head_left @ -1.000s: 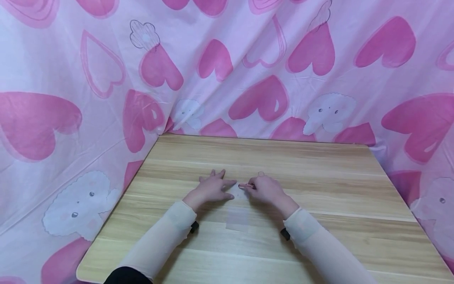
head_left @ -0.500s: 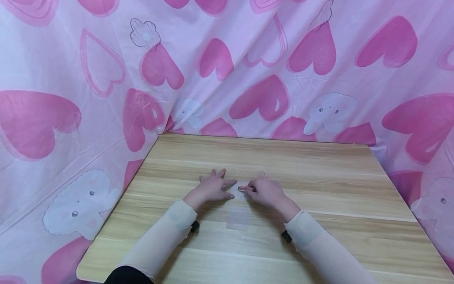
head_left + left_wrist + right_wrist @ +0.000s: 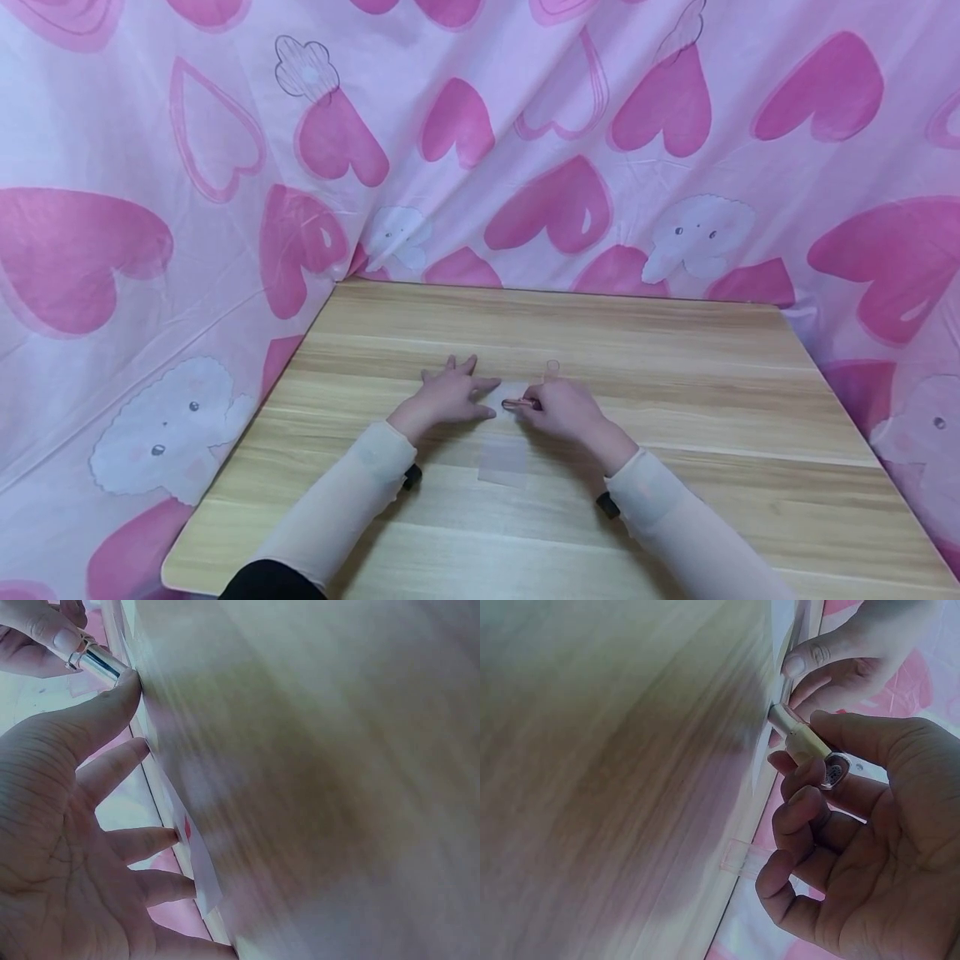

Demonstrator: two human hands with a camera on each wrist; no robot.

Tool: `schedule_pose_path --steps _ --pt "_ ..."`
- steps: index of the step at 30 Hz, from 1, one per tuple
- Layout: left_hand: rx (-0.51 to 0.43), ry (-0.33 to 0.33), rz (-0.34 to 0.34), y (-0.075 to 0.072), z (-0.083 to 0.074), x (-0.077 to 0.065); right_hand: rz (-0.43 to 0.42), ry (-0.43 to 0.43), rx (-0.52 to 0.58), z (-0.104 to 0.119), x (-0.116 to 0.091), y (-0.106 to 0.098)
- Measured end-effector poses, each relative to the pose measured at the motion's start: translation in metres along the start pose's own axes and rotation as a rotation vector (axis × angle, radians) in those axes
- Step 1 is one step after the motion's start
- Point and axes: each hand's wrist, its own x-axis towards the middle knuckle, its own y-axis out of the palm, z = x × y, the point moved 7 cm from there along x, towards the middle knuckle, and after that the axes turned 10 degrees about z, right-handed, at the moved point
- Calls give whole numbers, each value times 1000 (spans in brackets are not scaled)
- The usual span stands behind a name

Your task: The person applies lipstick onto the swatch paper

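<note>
My right hand (image 3: 567, 410) pinches a lipstick (image 3: 808, 744) with a shiny gold and silver tube, between thumb and fingers. Its front end points left and down, close over a white sheet of paper (image 3: 512, 390). The far end of the tube faces the right wrist camera. Beside the paper my left hand (image 3: 447, 397) lies with fingers spread, its fingertips right at the sheet. A small red mark (image 3: 187, 827) shows on the paper in the left wrist view.
A clear pinkish cap (image 3: 742, 857) stands on the wooden table (image 3: 675, 375) just beyond my right hand. Nearer to me lies a pale translucent square (image 3: 502, 461). Pink heart-patterned cloth (image 3: 547, 204) hangs behind the table and along its left side.
The right hand has drawn the lipstick slightly toward me over the paper. My left hand has stayed in place.
</note>
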Motion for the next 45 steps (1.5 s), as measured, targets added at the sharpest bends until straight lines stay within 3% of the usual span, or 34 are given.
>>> schedule_pose_path --steps 12,20,28,45 --pt "-8 10 -5 -1 0 0 -21 19 54 -4 6 -4" --pt "6 10 2 2 0 2 -19 79 -9 -11 16 -7" --pt "9 0 6 -1 -1 1 2 50 43 -8 15 -6" --pt "7 6 1 -3 -2 -1 -9 -21 15 3 -3 -3"
